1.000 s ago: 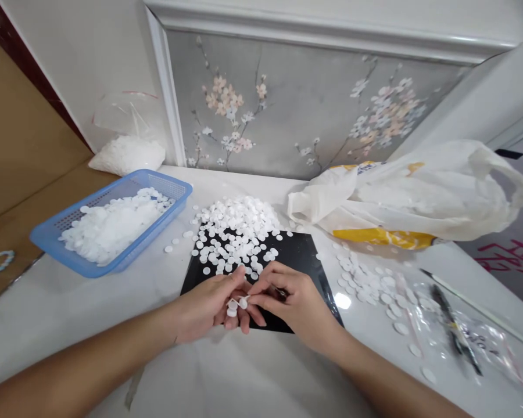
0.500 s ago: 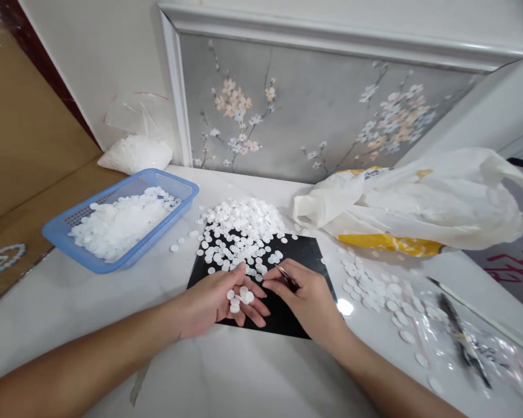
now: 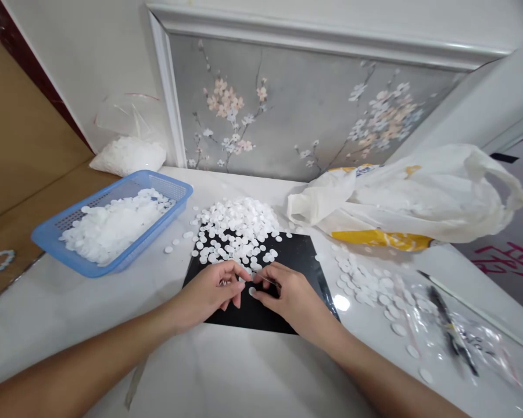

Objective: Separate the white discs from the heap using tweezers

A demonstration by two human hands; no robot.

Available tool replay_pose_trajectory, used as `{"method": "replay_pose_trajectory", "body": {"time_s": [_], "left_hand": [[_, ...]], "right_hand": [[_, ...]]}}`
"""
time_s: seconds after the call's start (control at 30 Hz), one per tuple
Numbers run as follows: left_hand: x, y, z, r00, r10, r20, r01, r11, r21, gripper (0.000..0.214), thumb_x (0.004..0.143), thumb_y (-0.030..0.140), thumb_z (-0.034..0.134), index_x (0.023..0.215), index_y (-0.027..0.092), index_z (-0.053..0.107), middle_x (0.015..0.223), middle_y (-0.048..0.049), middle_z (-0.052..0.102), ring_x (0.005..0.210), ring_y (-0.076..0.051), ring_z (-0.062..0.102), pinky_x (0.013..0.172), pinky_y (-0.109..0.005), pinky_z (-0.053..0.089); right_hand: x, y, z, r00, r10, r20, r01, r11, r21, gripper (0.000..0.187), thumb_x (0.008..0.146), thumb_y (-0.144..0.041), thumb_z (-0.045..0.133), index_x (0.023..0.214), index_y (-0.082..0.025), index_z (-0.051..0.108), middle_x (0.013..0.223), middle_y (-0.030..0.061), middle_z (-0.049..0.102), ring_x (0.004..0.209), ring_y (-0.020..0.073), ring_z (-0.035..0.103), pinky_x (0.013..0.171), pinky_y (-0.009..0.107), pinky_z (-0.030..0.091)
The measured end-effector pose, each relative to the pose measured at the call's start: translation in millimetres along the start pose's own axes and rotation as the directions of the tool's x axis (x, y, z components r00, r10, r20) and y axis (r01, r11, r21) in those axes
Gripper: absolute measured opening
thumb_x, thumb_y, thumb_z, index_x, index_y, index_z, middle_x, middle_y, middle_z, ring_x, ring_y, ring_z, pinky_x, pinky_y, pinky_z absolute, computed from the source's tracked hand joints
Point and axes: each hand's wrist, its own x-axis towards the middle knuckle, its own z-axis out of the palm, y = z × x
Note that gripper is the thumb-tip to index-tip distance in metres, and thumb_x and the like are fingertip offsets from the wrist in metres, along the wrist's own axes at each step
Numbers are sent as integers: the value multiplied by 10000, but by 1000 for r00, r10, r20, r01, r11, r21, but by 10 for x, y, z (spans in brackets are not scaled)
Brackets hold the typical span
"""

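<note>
My left hand (image 3: 211, 293) is half curled, palm turned inward, over the lower left of a black sheet (image 3: 239, 318). White shows between its bent fingers, where the small white discs lie mostly hidden. Close beside it, my right hand (image 3: 290, 290) pinches a thin metal tool (image 3: 269, 280) that looks like tweezers. One white disc (image 3: 252, 291) is at the tip of my right thumb, between the two hands. Just beyond my fingers, a heap of white discs (image 3: 244, 217) spreads over the sheet's far part and onto the white table.
A blue basket (image 3: 111, 268) of white pieces stands at the left, with a clear bag (image 3: 128, 155) of white pieces behind it. At right lie a white plastic bag (image 3: 401, 197), scattered discs (image 3: 361, 281), a black pen-like tool (image 3: 451, 331) and a thin pale stick (image 3: 475, 310).
My left hand has turned from palm-up, with several discs showing, to fingers curled inward. My right hand has shifted left, and the hands are closer together. The view has moved slightly.
</note>
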Motion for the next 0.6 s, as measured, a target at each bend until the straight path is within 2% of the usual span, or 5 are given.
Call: {"method": "replay_pose_trajectory", "body": {"time_s": [0.17, 0.3, 0.37, 0.5, 0.6], "left_hand": [[12, 6, -6, 999, 7, -46, -7, 1000, 7, 241, 836, 386, 519, 948, 178, 568, 627, 36, 555, 523, -89, 449, 525, -223, 346], [3, 10, 6, 994, 55, -94, -44, 993, 109, 279, 747, 355, 641, 974, 192, 633, 764, 11, 591, 666, -126, 531, 614, -244, 404], [-8, 3, 25, 994, 72, -86, -63, 993, 99, 268, 725, 344, 667, 941, 186, 672, 818, -5, 610, 697, -130, 540, 646, -251, 410], [-31, -5, 59, 999, -28, -37, 24, 994, -110, 246, 728, 389, 682, 780, 149, 673, 583, 24, 563, 528, -85, 449, 517, -214, 311], [-42, 20, 58, 997, -79, -2, 75, 951, -300, 245, 743, 379, 685, 775, 142, 630, 724, -36, 678, 515, -61, 426, 477, -202, 242]], "right_hand": [[25, 10, -29, 1000, 7, 26, -7, 1000, 17, 49, 728, -179, 639, 687, -201, 624, 732, -19, 564, 624, 121, 521, 566, 237, 388], [-9, -9, -25, 998, 64, 29, -69, 971, 230, 74, 746, -234, 636, 690, -189, 618, 641, -40, 565, 560, 105, 473, 524, 224, 358], [-39, -37, -19, 993, 95, 63, -111, 931, 347, 141, 763, -296, 633, 689, -179, 609, 619, -41, 556, 549, 102, 458, 509, 221, 349], [-92, -79, -32, 994, 92, 61, -109, 914, 390, 228, 783, -362, 633, 670, -182, 549, 613, -40, 542, 540, 98, 454, 495, 215, 345], [-123, -69, -65, 997, 65, 46, -76, 952, 297, 243, 904, -367, 467, 729, -204, 513, 559, -48, 533, 462, 98, 438, 465, 221, 343]]}}
